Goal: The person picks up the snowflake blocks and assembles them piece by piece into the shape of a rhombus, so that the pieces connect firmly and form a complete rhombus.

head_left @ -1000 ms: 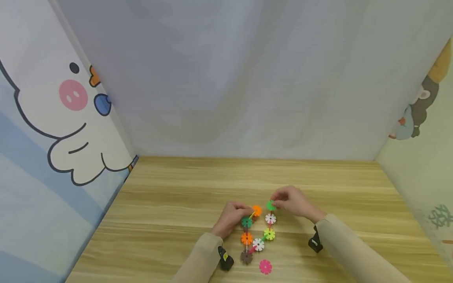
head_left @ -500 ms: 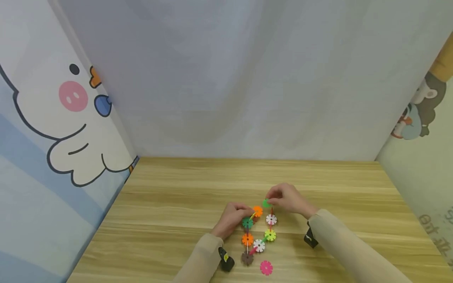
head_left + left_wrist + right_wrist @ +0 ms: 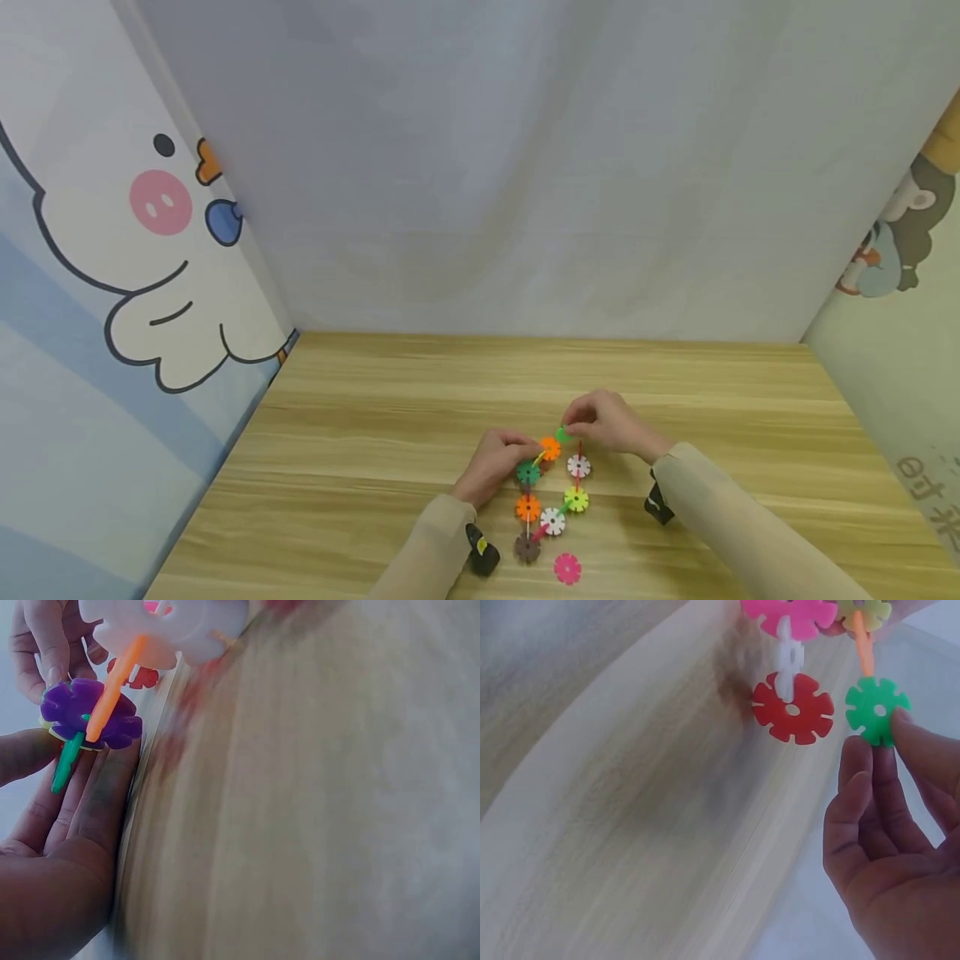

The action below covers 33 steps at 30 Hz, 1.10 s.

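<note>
A chain of slotted snowflake building discs stands in an open loop on the table; several are edge-on, joining others. My left hand (image 3: 495, 462) pinches its left end near the orange disc (image 3: 551, 448) and teal disc (image 3: 528, 472); in the left wrist view a purple disc (image 3: 75, 712) partly hides the grip. My right hand (image 3: 611, 423) pinches a green disc (image 3: 879, 711) between thumb and fingers. It meets an edge-on orange disc (image 3: 864, 649) in the right wrist view. Apart from it, a red disc (image 3: 793, 709) ends the chain's other side.
A loose pink disc (image 3: 567, 568) lies on the wood-grain table (image 3: 360, 500) in front of the loop. A pale curtain (image 3: 480, 167) hangs behind the table. Printed cartoon panels stand at left (image 3: 82, 350) and right.
My right hand has carried the green disc left, from above the red disc over to the orange disc. The left hand keeps its hold. The head view has shifted slightly.
</note>
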Each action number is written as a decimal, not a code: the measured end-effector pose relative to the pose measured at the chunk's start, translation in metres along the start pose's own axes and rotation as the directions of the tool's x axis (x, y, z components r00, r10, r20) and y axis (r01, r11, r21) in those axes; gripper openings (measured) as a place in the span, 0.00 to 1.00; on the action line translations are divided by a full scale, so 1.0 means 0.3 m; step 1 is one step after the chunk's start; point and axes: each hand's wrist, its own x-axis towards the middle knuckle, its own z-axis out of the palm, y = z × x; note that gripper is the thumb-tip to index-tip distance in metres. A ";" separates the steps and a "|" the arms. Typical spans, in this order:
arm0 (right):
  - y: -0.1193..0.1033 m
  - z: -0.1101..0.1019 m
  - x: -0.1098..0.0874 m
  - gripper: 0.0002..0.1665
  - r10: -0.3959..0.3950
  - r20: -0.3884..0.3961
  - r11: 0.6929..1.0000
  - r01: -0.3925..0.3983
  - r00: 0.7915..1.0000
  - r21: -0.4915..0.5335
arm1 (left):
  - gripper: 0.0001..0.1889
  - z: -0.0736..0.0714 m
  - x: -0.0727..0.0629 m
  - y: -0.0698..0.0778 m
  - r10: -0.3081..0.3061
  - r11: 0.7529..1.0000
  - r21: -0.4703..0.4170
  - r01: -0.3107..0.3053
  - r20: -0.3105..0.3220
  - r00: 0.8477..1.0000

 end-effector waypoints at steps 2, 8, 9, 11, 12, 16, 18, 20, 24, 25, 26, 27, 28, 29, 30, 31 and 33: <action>-0.002 0.000 -0.001 0.03 -0.003 0.004 1.000 0.003 1.000 -0.001 | 0.06 0.000 -0.001 -0.001 0.002 1.000 0.006 -0.002 -0.003 1.000; 0.000 0.005 -0.005 0.04 0.001 0.019 1.000 -0.002 1.000 0.003 | 0.06 0.001 0.002 -0.006 -0.004 1.000 0.030 0.004 -0.013 1.000; 0.000 0.007 -0.006 0.04 0.007 0.021 1.000 -0.008 1.000 0.005 | 0.06 0.000 0.002 -0.005 -0.005 1.000 0.031 0.005 -0.013 1.000; 0.000 0.011 -0.008 0.04 0.011 0.021 1.000 -0.012 1.000 0.008 | 0.06 0.000 0.002 -0.005 -0.004 0.999 0.035 0.004 -0.012 1.000; -0.001 0.012 -0.010 0.04 0.008 0.021 1.000 -0.008 1.000 0.009 | 0.06 -0.001 0.001 -0.005 -0.002 0.999 0.036 0.002 -0.011 1.000; -0.005 0.015 -0.014 0.04 0.000 0.022 1.000 -0.001 1.000 0.011 | 0.06 -0.005 -0.001 -0.007 0.005 0.999 0.038 -0.005 -0.004 1.000; -0.007 0.016 -0.014 0.03 0.006 0.020 1.000 -0.007 1.000 0.007 | 0.06 -0.006 -0.003 -0.008 0.007 0.999 0.039 -0.007 -0.002 1.000; -0.009 0.019 -0.014 0.02 0.016 0.017 1.000 -0.016 1.000 0.000 | 0.06 -0.007 -0.004 -0.009 0.008 0.999 0.039 -0.008 -0.001 1.000; -0.011 0.025 -0.013 0.02 0.020 0.007 1.000 -0.020 1.000 -0.022 | 0.05 -0.007 -0.008 -0.008 0.005 0.999 0.038 -0.005 -0.003 1.000; -0.012 0.026 -0.012 0.03 0.014 0.005 1.000 -0.014 1.000 -0.025 | 0.05 -0.007 -0.009 -0.007 0.004 0.999 0.037 -0.004 -0.003 1.000; -0.012 0.027 -0.011 0.03 0.007 0.003 1.000 -0.007 1.000 -0.029 | 0.05 -0.006 -0.011 -0.005 0.003 0.999 0.039 -0.003 -0.004 1.000; -0.013 0.027 -0.010 0.02 0.000 0.001 0.999 0.000 1.000 -0.032 | 0.05 -0.006 -0.013 -0.004 0.003 0.999 0.038 -0.003 -0.003 1.000; -0.013 0.028 -0.008 0.02 -0.007 0.000 0.999 0.007 1.000 -0.035 | 0.05 -0.005 -0.016 -0.002 0.007 0.999 0.038 -0.007 -0.004 1.000; -0.013 0.028 -0.007 0.02 -0.011 0.001 0.999 0.011 1.000 -0.037 | 0.05 -0.005 -0.018 -0.001 0.006 0.999 0.041 -0.006 -0.004 1.000; -0.013 0.029 -0.006 0.02 -0.015 0.001 0.999 0.015 1.000 -0.037 | 0.05 -0.004 -0.019 -0.001 0.007 0.999 0.043 -0.006 -0.004 1.000; -0.011 0.029 -0.004 0.01 -0.018 0.000 0.999 0.018 1.000 -0.040 | 0.05 -0.005 -0.020 -0.001 0.008 0.999 0.046 -0.008 -0.004 1.000; -0.010 0.030 -0.003 0.03 -0.021 0.001 0.999 0.021 1.000 -0.042 | 0.05 -0.005 -0.021 -0.004 0.006 0.999 0.047 -0.006 -0.002 1.000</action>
